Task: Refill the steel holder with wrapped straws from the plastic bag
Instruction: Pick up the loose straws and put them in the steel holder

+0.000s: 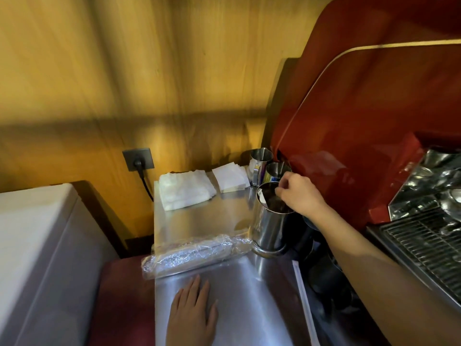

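A tall steel holder [268,228] stands upright on the steel counter [204,216], to the right of its middle. My right hand [298,193] hovers over the holder's open rim, fingers curled down into the mouth; whether it pinches anything is hidden. Dark contents and a bit of white paper show inside the rim. The clear plastic bag [194,254] lies flat across the counter, left of the holder's base, with wrapped straws inside. Near the front edge my left hand [193,313] rests flat on the counter, palm down, fingers spread, holding nothing.
Two smaller steel cups [260,158] stand behind the holder. A folded white cloth [185,189] and a stack of white napkins [230,179] lie at the back. A red espresso machine [374,121] with a drip grate [429,248] fills the right. A wall socket with a plugged cable [138,159] sits back left.
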A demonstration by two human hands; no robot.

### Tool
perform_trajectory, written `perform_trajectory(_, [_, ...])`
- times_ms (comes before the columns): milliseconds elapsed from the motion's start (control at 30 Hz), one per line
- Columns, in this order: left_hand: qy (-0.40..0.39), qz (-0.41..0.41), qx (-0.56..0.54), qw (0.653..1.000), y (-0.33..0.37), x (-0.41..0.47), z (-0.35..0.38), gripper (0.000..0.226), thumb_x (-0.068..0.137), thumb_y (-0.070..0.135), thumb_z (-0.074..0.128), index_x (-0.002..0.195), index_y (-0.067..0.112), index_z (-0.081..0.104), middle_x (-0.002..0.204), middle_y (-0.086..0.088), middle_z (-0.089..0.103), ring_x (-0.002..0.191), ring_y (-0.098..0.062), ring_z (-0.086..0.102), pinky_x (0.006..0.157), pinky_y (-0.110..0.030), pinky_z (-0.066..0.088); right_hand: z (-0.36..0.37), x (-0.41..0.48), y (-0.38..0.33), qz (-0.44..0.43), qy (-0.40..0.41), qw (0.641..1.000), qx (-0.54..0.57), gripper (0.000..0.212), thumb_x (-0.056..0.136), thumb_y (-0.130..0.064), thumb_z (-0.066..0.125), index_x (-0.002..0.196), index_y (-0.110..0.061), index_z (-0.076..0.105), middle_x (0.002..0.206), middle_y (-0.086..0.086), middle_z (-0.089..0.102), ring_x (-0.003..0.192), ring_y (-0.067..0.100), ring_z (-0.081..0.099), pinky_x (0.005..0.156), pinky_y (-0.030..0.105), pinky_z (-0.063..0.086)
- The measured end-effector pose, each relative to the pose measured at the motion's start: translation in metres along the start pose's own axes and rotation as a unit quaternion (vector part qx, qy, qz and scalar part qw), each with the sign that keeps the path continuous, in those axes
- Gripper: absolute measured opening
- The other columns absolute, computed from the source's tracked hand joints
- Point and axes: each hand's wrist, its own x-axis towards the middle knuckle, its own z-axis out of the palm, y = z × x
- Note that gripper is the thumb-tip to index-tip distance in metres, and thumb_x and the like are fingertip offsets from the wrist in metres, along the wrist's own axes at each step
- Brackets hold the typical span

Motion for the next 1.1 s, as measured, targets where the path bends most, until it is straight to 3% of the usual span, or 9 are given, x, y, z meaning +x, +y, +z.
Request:
perform_trajectory(67, [-0.003,-0.001,0.0,1.0,0.001,-0.001,-0.001,0.077,0.091,0.053,0.012,0.097,0.007,0.073,0.11,-0.017,0.069,0.099,-0.032,0.067,0.097,-0.03,0.03,-0.002,-0.01,0.001,-0.026,0.021,0.999,0.019,0.008,0.082,-0.024,0.057,0.082,-0.016,0.056,0.083,0.007,0.066,0.081,0.031,0.06,0.074,0.041,0.05])
perform_trajectory(167, [0.011,0.002,0.0,1.0,0.004,-0.001,-0.005,0.077,0.092,0.052,0.011,0.098,0.006,0.072,0.11,-0.018,0.069,0.101,-0.032,0.066,0.104,-0.022,0.021,-0.002,-0.035,0.006,-0.068,0.035,0.997,0.032,0.006,0.084,-0.024,0.056,0.083,-0.018,0.054,0.078,0.005,0.066,0.076,0.03,0.06,0.071,0.042,0.05])
perform_trajectory(333, [-0.007,0.01,0.003,1.0,0.007,-0.003,-0.01,0.079,0.093,0.052,0.007,0.106,0.004,0.068,0.115,-0.019,0.067,0.108,-0.034,0.063,0.095,-0.036,0.033,0.02,-0.077,0.029,-0.089,0.013,0.996,-0.004,0.008,0.086,-0.023,0.053,0.085,-0.016,0.053,0.079,0.007,0.067,0.077,0.028,0.06,0.068,0.035,0.045])
perform_trajectory(467, [0.006,0.008,-0.009,1.0,0.009,-0.003,-0.01,0.077,0.094,0.051,0.012,0.103,0.0,0.069,0.113,-0.023,0.066,0.106,-0.037,0.063,0.096,-0.038,0.032,0.054,-0.106,0.055,-0.047,-0.013,0.989,-0.137,0.012,0.09,-0.022,0.043,0.092,-0.012,0.049,0.095,0.013,0.066,0.086,0.038,0.062,0.064,0.036,0.041])
perform_trajectory(533, [0.001,0.005,-0.006,1.0,0.01,-0.004,-0.012,0.078,0.093,0.051,0.01,0.102,0.0,0.069,0.113,-0.023,0.066,0.106,-0.037,0.062,0.096,-0.041,0.036,0.07,-0.117,0.066,-0.011,-0.052,0.979,-0.198,0.016,0.089,-0.018,0.043,0.099,-0.01,0.05,0.105,0.014,0.066,0.094,0.037,0.063,0.072,0.038,0.047])
perform_trajectory(633, [-0.02,0.005,0.006,1.0,0.011,-0.006,-0.016,0.08,0.093,0.051,0.007,0.105,0.001,0.068,0.115,-0.021,0.066,0.109,-0.035,0.061,0.093,-0.047,0.046,0.088,-0.128,0.08,0.044,-0.118,0.965,-0.231,0.024,0.088,-0.017,0.042,0.108,-0.008,0.051,0.113,0.014,0.063,0.103,0.035,0.061,0.082,0.038,0.048])
perform_trajectory(767, [-0.01,-0.005,0.01,1.0,0.015,-0.007,-0.02,0.083,0.091,0.054,0.003,0.108,0.001,0.066,0.118,-0.021,0.064,0.112,-0.036,0.059,0.095,-0.049,0.044,0.102,-0.13,0.093,0.102,-0.138,0.957,-0.235,0.027,0.088,-0.016,0.042,0.111,-0.007,0.051,0.116,0.013,0.063,0.108,0.032,0.059,0.085,0.038,0.047])
perform_trajectory(933, [0.004,-0.005,0.013,1.0,0.014,-0.008,-0.019,0.053,0.086,0.038,0.034,0.107,0.003,0.067,0.117,-0.02,0.065,0.11,-0.035,0.061,0.093,-0.05,0.046,0.105,-0.123,0.094,0.106,-0.135,0.956,-0.237,0.031,0.088,-0.019,0.041,0.115,-0.007,0.049,0.119,0.012,0.061,0.109,0.032,0.058,0.086,0.038,0.047])
perform_trajectory(1100, [0.011,0.0,0.009,1.0,0.011,-0.007,-0.017,0.048,0.082,0.036,0.04,0.107,0.004,0.067,0.116,-0.019,0.066,0.11,-0.033,0.061,0.094,-0.045,0.046,0.101,-0.118,0.087,0.087,-0.159,0.948,-0.262,0.027,0.087,-0.021,0.044,0.111,-0.013,0.055,0.116,0.01,0.063,0.105,0.031,0.059,0.08,0.035,0.046])
